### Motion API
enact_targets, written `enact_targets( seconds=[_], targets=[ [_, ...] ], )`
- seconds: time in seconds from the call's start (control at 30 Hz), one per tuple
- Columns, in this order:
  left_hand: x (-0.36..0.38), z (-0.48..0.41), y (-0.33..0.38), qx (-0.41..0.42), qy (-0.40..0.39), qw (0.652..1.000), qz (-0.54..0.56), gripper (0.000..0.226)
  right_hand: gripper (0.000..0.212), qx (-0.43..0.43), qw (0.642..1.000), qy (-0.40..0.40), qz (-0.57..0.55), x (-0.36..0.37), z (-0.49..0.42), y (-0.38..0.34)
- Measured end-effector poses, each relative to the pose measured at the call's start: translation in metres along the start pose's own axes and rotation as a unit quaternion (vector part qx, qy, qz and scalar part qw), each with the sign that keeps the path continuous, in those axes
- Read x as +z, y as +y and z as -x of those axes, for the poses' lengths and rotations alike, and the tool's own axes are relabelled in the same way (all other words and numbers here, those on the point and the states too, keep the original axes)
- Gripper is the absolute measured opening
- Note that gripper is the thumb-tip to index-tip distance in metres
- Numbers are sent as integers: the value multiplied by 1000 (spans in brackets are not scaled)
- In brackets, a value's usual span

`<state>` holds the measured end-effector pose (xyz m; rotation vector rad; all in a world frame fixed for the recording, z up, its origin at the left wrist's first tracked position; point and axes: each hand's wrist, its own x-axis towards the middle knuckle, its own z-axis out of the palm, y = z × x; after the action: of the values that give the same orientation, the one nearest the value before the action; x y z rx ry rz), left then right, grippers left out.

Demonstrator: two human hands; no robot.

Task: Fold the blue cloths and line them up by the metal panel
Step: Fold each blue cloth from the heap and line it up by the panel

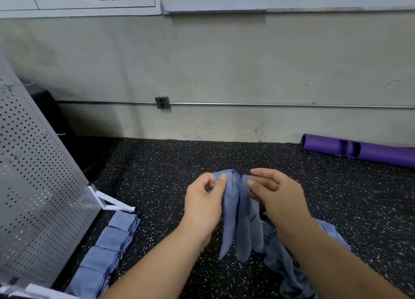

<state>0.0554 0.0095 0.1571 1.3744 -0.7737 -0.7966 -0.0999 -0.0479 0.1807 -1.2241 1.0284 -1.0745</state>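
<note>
We have open floor (pixel 161 164) ahead to the wall (pixel 224 63). Left: metal panel (pixel 40 186), its white foot (pixel 112 203), folded cloths (pixel 107 249) beside it. Right: loose cloth pile (pixel 289 267) close in, purple tube (pixel 370 151) by the wall.

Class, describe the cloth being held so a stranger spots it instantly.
From the perforated metal panel, look right past the row of folded cloths. The left hand and right hand pinch the top of one blue cloth. Only it is held up.
</note>
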Motion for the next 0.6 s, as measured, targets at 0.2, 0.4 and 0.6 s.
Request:
enact_targets(
  seconds=[0.2, 0.4, 0.6],
  targets=[
    [-7, -10, -10, -47, 39, 997, -48, 50, 19, 11, 995, 94, -21, -5, -5, 4],
    [-5, -8, -8, -9, 3, 994, -108, 9, 20, -65, 994, 61, 59, 1, 2, 1],
    [3, 0, -13, 27, -64, 992, -104, 18, 22, -82, 989, 20, 123, 11, 10, 7]
  ],
)
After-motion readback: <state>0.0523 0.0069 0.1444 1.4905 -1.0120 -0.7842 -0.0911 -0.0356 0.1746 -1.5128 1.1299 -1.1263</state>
